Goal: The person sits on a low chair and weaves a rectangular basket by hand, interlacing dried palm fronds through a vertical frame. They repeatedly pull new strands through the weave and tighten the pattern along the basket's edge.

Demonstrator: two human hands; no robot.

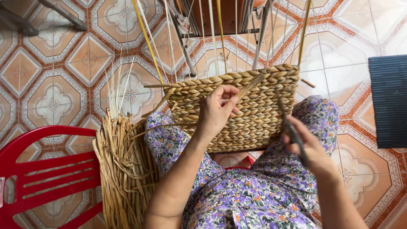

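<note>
A half-woven basket of plaited straw rests on my knees, with thin upright canes rising from its rim. My left hand lies on the basket's front wall and pinches a flat straw strand between thumb and fingers. My right hand is at the basket's right side, closed around a thin dark metal tool whose tip points up along the weave. My lap is covered by a purple floral garment.
A thick bundle of dried straw stands at my left knee. A red plastic chair is at the lower left. A dark ribbed mat lies on the patterned tile floor at right. A wooden frame stands ahead.
</note>
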